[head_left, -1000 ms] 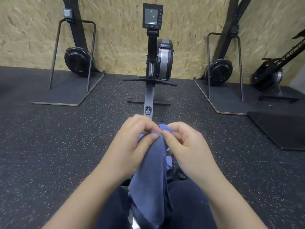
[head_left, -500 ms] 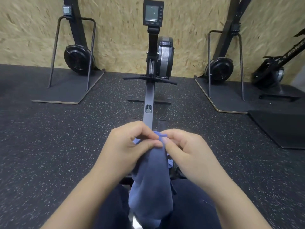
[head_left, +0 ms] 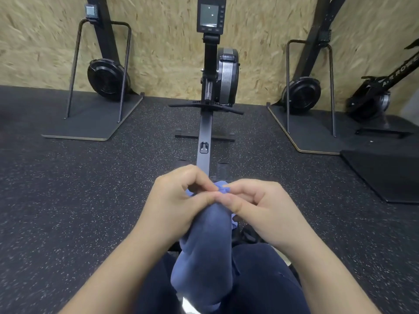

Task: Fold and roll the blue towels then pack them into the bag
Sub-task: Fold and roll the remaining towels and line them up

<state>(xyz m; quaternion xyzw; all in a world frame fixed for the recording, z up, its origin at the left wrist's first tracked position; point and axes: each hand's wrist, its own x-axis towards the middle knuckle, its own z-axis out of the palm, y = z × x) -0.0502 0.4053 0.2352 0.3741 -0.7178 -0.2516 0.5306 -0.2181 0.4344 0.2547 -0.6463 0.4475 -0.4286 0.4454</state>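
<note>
Blue towel (head_left: pixel 205 252): hangs lengthwise from the hands down between the person's knees, upper edge bunched at the fingertips, lower end at the bottom of frame. Left hand (head_left: pixel 179 200): thumb and curled fingers pinch the towel's top edge. Right hand (head_left: pixel 260 205): thumb and curled fingers pinch the same edge just beside the left; fingertips of both hands touch or nearly touch. Dark trousers (head_left: pixel 260 279) on either side of the towel. Ahead: rowing machine (head_left: pixel 223 75), rail running toward the person, monitor (head_left: pixel 210 15) on top. Speckled black rubber floor (head_left: pixel 68 200). Other gym machines stand left and right against a chipboard wall (head_left: pixel 163 41)
</note>
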